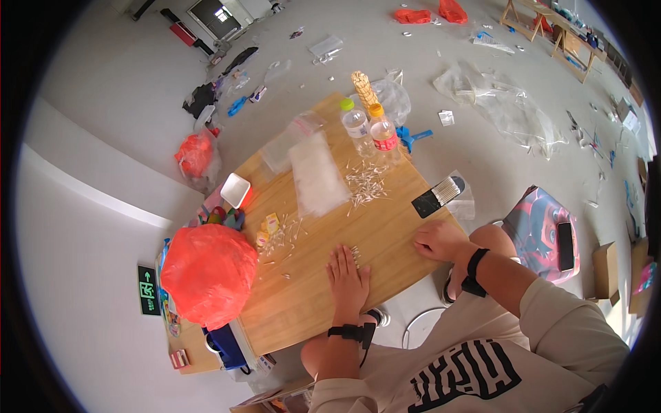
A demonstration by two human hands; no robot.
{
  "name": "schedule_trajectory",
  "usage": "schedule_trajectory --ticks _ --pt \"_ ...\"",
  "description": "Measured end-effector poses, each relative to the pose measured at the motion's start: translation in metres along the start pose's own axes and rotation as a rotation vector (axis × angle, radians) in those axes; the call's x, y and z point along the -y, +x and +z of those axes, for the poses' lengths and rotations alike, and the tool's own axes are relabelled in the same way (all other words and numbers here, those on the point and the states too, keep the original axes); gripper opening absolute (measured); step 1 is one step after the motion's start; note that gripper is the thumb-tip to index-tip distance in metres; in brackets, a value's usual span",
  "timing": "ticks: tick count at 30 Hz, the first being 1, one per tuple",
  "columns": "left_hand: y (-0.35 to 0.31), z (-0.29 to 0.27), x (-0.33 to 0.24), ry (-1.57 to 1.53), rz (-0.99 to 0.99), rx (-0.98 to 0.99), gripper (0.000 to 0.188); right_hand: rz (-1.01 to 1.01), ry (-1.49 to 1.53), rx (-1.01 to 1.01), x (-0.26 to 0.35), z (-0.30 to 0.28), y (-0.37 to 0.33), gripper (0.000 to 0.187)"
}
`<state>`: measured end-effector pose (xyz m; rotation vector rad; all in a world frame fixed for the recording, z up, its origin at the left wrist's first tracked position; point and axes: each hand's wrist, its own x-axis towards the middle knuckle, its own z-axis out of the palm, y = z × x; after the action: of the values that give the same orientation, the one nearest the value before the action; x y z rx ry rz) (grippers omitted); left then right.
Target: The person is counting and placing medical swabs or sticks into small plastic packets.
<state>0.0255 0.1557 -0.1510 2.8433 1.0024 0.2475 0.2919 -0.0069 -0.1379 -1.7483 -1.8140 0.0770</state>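
My left hand (348, 281) lies flat on the wooden table (392, 255), fingers stretched out. A short row of cotton swabs (355, 256) shows just beside its fingertips, partly hidden by the hand. Loosely curled into a fist, my right hand (439, 241) rests near the table's right edge, with nothing visible in it. Beyond that hand sits a black holder (426, 204) with a bundle of cotton swabs (446, 190) on it. A loose pile of cotton swabs (367, 184) lies at the middle, and a scattered group (284, 237) lies to the left.
Two plastic bottles (357, 127) stand at the far end, near clear plastic bags (318, 175). A large red plastic bag (210, 275), a red-and-white tray (236, 191) and small yellow boxes (270, 224) are at left. A patterned stool (544, 234) holding a phone (565, 246) stands at right.
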Motion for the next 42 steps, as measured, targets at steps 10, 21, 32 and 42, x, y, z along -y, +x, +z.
schedule_trajectory --ticks 10,21,32,42 --pt "0.001 -0.024 0.034 -1.56 -0.278 -0.505 0.089 0.056 -0.056 0.169 0.001 -0.003 0.004 0.015" --pt "0.005 -0.017 0.029 -1.659 -0.295 -0.349 0.087 0.521 0.99 -0.123 0.081 0.076 0.08 0.057" --pt "0.009 0.001 0.022 -1.774 -0.223 -0.366 0.084 0.508 1.185 -0.281 0.1 0.119 0.099 0.072" --pt "0.011 -0.001 0.017 -1.77 -0.314 -0.382 0.084 0.559 1.321 -0.352 0.107 0.136 0.101 0.061"
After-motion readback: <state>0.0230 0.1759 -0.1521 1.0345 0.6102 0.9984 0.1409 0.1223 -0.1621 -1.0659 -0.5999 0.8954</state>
